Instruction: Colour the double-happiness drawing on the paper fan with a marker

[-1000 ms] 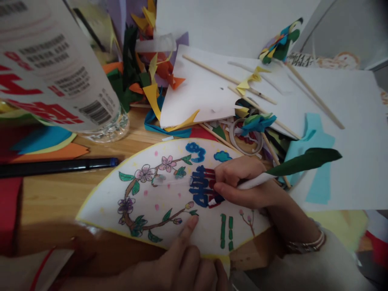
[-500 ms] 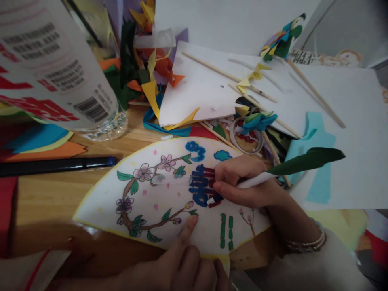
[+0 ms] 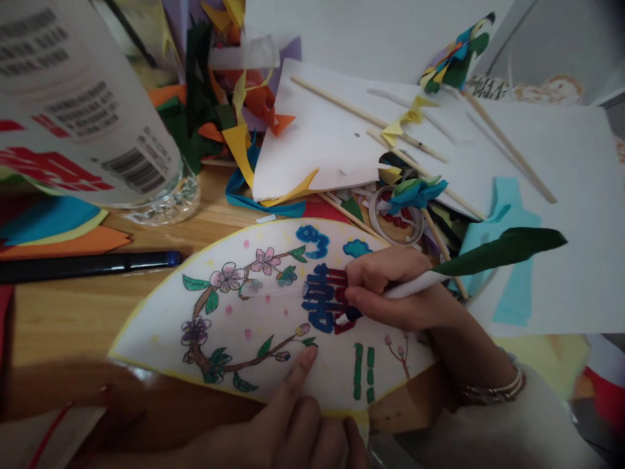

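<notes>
Centre: painted paper (image 3: 278, 312). Lower centre: your left hand (image 3: 300, 417), one finger on it; others curled, grip unclear. Right of centre: your right hand (image 3: 398, 286) holds the pen (image 3: 422, 284), nib by blue marks (image 3: 317, 299). Should that finger lift, paper could slip, skewing strokes.

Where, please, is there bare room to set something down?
Bare tabletop lies in front of the dark pen, left of the painted paper; bare white sheet shows right of the light blue paper. Beyond the painted paper it's crowded with scraps, sticks and a pale ring.
</notes>
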A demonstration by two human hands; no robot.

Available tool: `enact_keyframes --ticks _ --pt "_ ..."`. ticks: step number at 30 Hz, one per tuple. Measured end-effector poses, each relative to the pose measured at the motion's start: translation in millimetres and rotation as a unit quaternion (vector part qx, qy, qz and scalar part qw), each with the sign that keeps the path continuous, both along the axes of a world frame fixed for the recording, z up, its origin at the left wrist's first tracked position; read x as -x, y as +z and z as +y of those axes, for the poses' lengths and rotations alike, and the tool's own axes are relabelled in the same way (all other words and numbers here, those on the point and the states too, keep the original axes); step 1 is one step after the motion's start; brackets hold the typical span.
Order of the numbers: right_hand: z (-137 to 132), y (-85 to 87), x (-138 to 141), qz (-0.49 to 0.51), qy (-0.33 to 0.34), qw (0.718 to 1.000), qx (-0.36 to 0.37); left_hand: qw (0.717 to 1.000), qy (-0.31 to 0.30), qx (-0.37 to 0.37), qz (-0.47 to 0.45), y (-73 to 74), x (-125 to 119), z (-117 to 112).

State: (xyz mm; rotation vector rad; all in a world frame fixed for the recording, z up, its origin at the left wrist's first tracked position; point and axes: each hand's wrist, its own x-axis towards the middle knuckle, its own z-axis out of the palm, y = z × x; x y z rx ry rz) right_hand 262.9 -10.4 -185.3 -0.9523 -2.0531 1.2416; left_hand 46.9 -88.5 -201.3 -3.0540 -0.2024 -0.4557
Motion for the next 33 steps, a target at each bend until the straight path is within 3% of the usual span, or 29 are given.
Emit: enact_keyframes --ticks 6,23,33 --pt "0.2 0.2 0.6 0.007 -0.009 1.0 0.001 0.998 0.055 -0.007 -0.028 -1.7 -2.0 -4.2" --pt "0.9 1.0 0.0 -0.001 -0.019 1.0 -0.01 0.998 0.059 -0.001 -0.038 -5.9 -3.3 -9.2" --pt "0.0 -1.1 0.5 0.009 -0.02 1.0 -0.003 0.999 -0.023 0.014 0.021 2.9 4.9 4.2"
